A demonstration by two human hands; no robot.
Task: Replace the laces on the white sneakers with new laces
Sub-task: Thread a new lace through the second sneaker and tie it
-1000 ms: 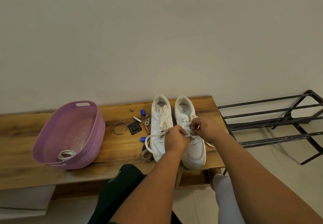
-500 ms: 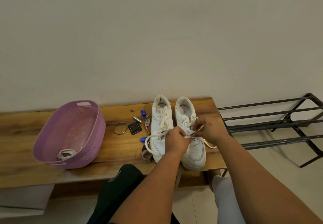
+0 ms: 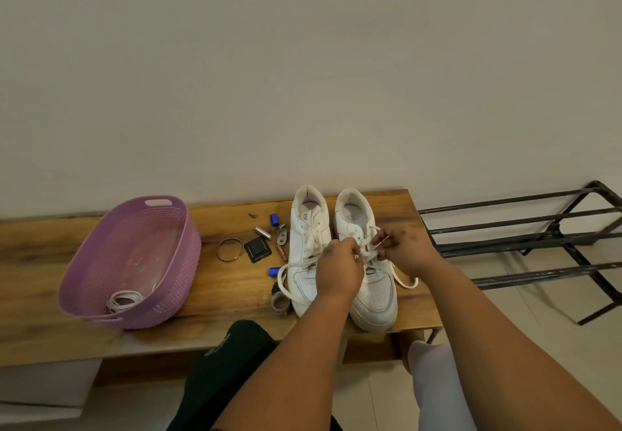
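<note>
The 2 white sneakers [image 3: 336,255] stand side by side on the desk [image 3: 218,292], toes toward me. My left hand [image 3: 338,270] and right hand [image 3: 402,250] meet over the right sneaker [image 3: 368,282], each pinching its white lace [image 3: 368,255] above the eyelets. A loose lace end [image 3: 405,280] trails off beside my right wrist. Well to the left, a purple basket [image 3: 134,262] holds coiled laces [image 3: 123,299].
</note>
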